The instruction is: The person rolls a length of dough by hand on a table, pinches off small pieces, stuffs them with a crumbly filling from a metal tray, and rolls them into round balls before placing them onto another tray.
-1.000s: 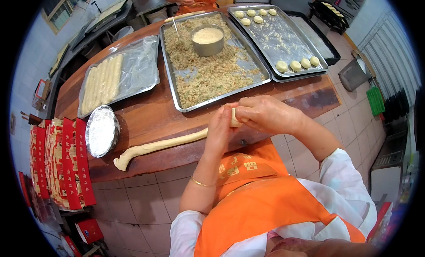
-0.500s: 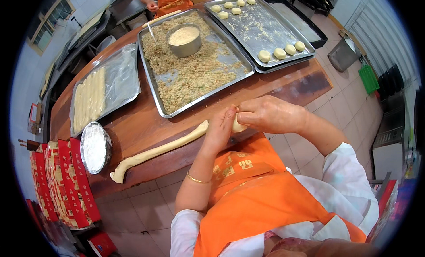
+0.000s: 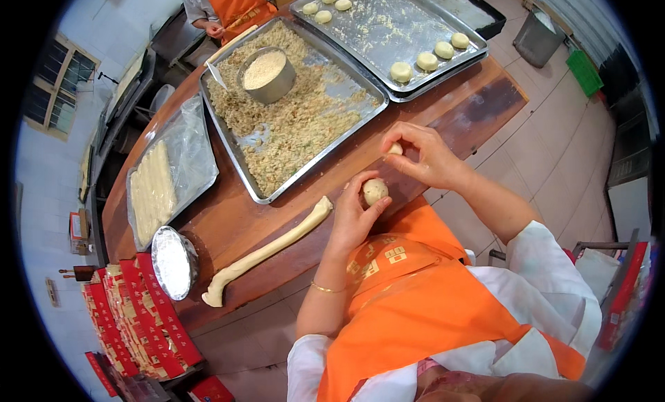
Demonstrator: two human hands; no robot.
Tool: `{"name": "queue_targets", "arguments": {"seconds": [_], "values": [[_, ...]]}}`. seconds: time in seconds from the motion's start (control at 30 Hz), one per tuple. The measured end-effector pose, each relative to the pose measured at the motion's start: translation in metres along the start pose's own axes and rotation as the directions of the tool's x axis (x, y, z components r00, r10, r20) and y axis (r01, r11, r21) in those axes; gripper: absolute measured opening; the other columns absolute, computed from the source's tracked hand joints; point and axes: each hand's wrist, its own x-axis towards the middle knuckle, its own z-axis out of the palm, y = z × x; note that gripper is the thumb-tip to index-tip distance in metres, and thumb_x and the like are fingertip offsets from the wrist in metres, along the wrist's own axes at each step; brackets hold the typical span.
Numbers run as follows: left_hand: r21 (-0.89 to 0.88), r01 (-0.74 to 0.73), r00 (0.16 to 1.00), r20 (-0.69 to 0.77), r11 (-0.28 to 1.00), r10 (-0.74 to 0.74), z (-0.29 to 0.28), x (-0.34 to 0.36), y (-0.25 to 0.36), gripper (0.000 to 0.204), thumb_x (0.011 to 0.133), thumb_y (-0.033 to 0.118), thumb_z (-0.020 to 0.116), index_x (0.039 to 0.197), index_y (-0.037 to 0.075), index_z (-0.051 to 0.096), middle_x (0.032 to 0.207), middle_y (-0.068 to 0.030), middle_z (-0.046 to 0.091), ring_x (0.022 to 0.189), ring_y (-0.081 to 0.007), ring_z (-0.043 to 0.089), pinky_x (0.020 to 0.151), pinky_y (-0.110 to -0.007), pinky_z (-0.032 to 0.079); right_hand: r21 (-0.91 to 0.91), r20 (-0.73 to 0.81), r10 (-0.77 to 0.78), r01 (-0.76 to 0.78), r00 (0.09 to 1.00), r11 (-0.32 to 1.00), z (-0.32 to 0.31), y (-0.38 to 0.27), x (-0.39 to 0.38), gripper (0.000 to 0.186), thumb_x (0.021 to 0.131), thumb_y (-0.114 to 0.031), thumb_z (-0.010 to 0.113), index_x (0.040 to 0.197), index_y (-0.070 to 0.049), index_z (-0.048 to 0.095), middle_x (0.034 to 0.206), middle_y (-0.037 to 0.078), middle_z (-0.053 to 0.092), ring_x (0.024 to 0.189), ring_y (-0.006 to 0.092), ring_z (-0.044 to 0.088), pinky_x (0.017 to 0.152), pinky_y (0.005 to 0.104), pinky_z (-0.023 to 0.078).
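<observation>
My left hand (image 3: pixel 352 218) cups a round filled dough ball (image 3: pixel 375 192), its fingers and thumb curved around the sides. The ball's top looks speckled, as if filling shows through. Just up and to the right, my right hand (image 3: pixel 431 158) pinches a small pale piece of dough (image 3: pixel 395 149), apart from the ball. A long dough rope (image 3: pixel 273 248) lies along the table's near edge, left of my left hand. Beyond it stands a metal tray (image 3: pixel 325 154) spread with crumbly brown filling (image 3: pixel 284 152), and in that tray sits a metal bowl (image 3: pixel 271 90) of pale crumbs.
At the back right, a second tray (image 3: pixel 443 75) carries several round dough pieces (image 3: pixel 427 60). On the left are a plastic-covered tray of dough strips (image 3: pixel 154 187) and a bowl of white flour (image 3: pixel 173 263). Red boxes (image 3: pixel 142 319) are stacked at lower left. Another person (image 3: pixel 232 14) stands across the table.
My hands were together at the dough; now they are apart, the left keeping the ball, the right lifted away with a small dough piece. The head view has shifted.
</observation>
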Motion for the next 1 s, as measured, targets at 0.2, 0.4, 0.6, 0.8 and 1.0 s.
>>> {"name": "queue_targets", "arguments": {"seconds": [0.2, 0.4, 0.6, 0.8, 1.0], "values": [[0.533, -0.166, 0.976, -0.033, 0.83, 0.216, -0.006, 0.009, -0.044, 0.054, 0.082, 0.014, 0.076, 0.132, 0.004, 0.057, 0.135, -0.0214, 0.056, 0.128, -0.0351, 0.05, 0.109, -0.041, 0.037, -0.474, 0.174, -0.053, 0.131, 0.983, 0.871, 0.031, 0.087, -0.031, 0.032, 0.077, -0.003, 0.068, 0.108, -0.01, 0.065, 0.116, 0.009, 0.058, 0.112, 0.029, 0.054, 0.098, 0.0427, 0.042], [0.342, -0.064, 0.995, -0.046, 0.938, 0.085, -0.01, 0.017, -0.049, 0.054, 0.092, 0.024, 0.066, 0.139, 0.0, 0.052, 0.139, -0.0222, 0.053, 0.134, -0.0352, 0.046, 0.112, -0.043, 0.033, -0.331, -0.021, 0.016, -0.022, 1.0, 0.943, 0.036, 0.08, -0.048, 0.039, 0.074, -0.005, 0.069, 0.112, -0.013, 0.066, 0.126, 0.006, 0.056, 0.123, 0.0309, 0.047, 0.106, 0.0464, 0.033], [0.474, -0.045, 0.997, -0.031, 0.879, 0.067, -0.007, 0.062, -0.019, 0.053, 0.105, 0.034, 0.04, 0.144, -0.002, 0.045, 0.146, -0.0208, 0.048, 0.142, -0.035, 0.037, 0.117, -0.044, 0.025, -0.275, -0.219, 0.011, -0.072, 0.976, 0.959, 0.03, 0.078, -0.053, 0.033, 0.076, -0.004, 0.068, 0.108, -0.013, 0.068, 0.12, 0.004, 0.06, 0.12, 0.029, 0.05, 0.103, 0.0445, 0.035], [0.909, -0.133, 0.985, 0.077, 0.395, 0.156, 0.009, 0.081, -0.032, 0.055, 0.105, 0.03, 0.038, 0.154, 0.006, 0.031, 0.156, -0.0156, 0.037, 0.148, -0.0341, 0.027, 0.119, -0.051, 0.018, -0.247, -0.307, 0.012, -0.092, 0.952, 0.965, 0.014, 0.075, -0.062, 0.027, 0.076, -0.002, 0.068, 0.102, -0.011, 0.067, 0.113, 0.004, 0.062, 0.114, 0.028, 0.054, 0.099, 0.0429, 0.039], [0.927, -0.194, 0.976, 0.149, 0.321, 0.158, 0.005, 0.084, -0.037, 0.062, 0.101, 0.027, 0.05, 0.153, 0.003, 0.028, 0.156, -0.0165, 0.036, 0.147, -0.0337, 0.029, 0.118, -0.052, 0.022, -0.218, -0.337, 0.054, -0.133, 0.94, 0.967, 0.012, 0.081, -0.069, 0.026, 0.077, -0.001, 0.068, 0.101, -0.01, 0.068, 0.113, 0.004, 0.063, 0.111, 0.0265, 0.056, 0.097, 0.0415, 0.04]]}}
